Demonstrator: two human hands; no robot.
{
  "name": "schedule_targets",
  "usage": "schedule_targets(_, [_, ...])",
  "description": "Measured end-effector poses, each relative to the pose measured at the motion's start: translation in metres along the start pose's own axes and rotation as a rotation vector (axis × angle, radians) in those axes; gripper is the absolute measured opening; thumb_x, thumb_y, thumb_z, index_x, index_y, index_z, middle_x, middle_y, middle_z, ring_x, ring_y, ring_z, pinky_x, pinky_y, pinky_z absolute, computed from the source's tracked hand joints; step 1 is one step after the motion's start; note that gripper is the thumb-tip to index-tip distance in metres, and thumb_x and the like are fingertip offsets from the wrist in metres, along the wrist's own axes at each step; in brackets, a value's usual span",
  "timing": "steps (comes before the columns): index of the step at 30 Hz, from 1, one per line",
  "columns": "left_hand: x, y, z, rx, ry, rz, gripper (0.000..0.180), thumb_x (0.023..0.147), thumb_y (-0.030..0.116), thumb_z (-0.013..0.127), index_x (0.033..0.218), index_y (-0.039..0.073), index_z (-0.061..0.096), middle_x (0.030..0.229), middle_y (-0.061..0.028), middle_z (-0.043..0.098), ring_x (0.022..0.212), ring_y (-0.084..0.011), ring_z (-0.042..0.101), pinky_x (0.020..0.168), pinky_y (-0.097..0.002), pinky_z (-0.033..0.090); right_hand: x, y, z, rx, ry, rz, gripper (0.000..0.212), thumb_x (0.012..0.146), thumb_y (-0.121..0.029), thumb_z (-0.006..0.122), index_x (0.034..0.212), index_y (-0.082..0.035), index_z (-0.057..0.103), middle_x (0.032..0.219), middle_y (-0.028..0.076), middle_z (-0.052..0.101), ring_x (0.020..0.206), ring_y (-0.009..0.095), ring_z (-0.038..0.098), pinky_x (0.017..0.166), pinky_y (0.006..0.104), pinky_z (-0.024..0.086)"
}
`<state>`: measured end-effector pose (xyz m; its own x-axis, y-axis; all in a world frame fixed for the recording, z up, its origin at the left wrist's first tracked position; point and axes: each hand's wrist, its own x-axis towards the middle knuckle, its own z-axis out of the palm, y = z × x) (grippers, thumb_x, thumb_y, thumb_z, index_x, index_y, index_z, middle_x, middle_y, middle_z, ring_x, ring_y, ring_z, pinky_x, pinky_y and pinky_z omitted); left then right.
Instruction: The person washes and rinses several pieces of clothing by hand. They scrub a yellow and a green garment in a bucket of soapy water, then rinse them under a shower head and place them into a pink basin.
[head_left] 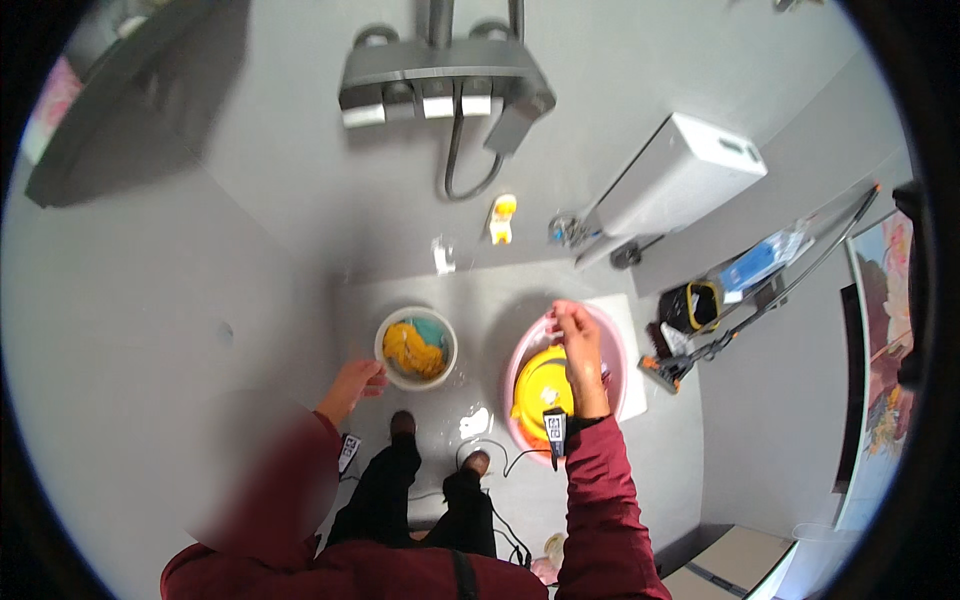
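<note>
My left hand (pixel 357 386) is beside the near left rim of a round white bucket (pixel 450 372). Its fingers are loosely bent, and no object shows in them. Inside the bucket lie a bunched yellow cloth (pixel 412 350) and a teal cloth (pixel 430 328). Over the right part of a pink basin (pixel 615 350) hangs my right hand (pixel 580 345), its fingers bent and apart, with nothing visible in them. A yellow round basin (pixel 543 385) sits within the pink one, partly behind my right hand and wrist. Other contents of the pink basin are mostly hidden.
A shower fixture (pixel 445 78) with a hose juts from the wall ahead. A white boxy unit (pixel 680 175) hangs at the right. Beyond the basin stand a black bin (pixel 688 308) and a floor-cleaning tool (pixel 710 347). Cables (pixel 515 540) trail around my feet.
</note>
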<state>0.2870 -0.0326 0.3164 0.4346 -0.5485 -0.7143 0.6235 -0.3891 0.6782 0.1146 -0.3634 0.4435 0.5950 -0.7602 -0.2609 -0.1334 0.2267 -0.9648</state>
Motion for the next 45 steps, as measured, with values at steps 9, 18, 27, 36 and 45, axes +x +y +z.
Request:
schedule_targets(9, [-0.082,0.035,-0.05,-0.177,0.172,0.202,0.028,0.086,0.031,0.053,0.101,0.008,0.055,0.098,-0.0032,0.056,0.087,-0.0174,0.056,0.073,-0.032,0.047,0.069,-0.176,0.132,0.116,-0.203,-0.088,0.053,0.076,-0.038,0.067,0.11,-0.003,0.047,0.096,0.008,0.053,0.078,0.016,0.056,0.064,0.0294,0.049])
schedule_targets(18, [-0.105,0.016,-0.069,-0.338,0.237,0.179,0.026,0.086,0.029,0.054,0.1,0.007,0.057,0.096,-0.0036,0.058,0.087,-0.018,0.057,0.072,-0.0331,0.048,0.094,-0.18,0.152,-0.049,-0.106,-0.17,0.028,0.072,-0.024,0.065,0.086,-0.004,0.051,0.064,0.004,0.052,0.046,0.011,0.052,0.037,0.0234,0.041])
schedule_targets(27, [-0.156,-0.004,-0.068,-0.375,0.367,0.262,0.029,0.085,0.032,0.054,0.1,0.008,0.057,0.095,-0.002,0.057,0.085,-0.0147,0.057,0.069,-0.0287,0.047,0.094,-0.196,0.14,-0.199,-0.16,-0.121,0.026,0.073,-0.028,0.064,0.07,-0.005,0.052,0.056,0.002,0.05,0.04,0.01,0.043,0.034,0.0235,0.029])
schedule_targets(36, [-0.205,-0.085,-0.026,-0.445,0.513,0.198,0.031,0.085,0.033,0.057,0.102,0.007,0.056,0.1,-0.0039,0.058,0.088,-0.0159,0.057,0.073,-0.0299,0.047,0.093,-0.164,0.12,-0.003,-0.421,-0.118,0.051,0.074,-0.059,0.058,0.079,-0.008,0.055,0.06,0.0,0.051,0.054,0.009,0.05,0.049,0.0207,0.036])
schedule_targets(45, [-0.153,-0.133,-0.017,-0.322,0.429,-0.008,0.029,0.085,0.032,0.057,0.102,0.009,0.057,0.095,-0.0029,0.059,0.084,-0.0156,0.059,0.07,-0.0305,0.048,0.012,0.119,0.006,-0.192,-0.292,0.451,0.017,0.084,-0.021,0.045,0.079,-0.008,0.055,0.06,0.001,0.053,0.045,0.009,0.046,0.038,0.0223,0.035])
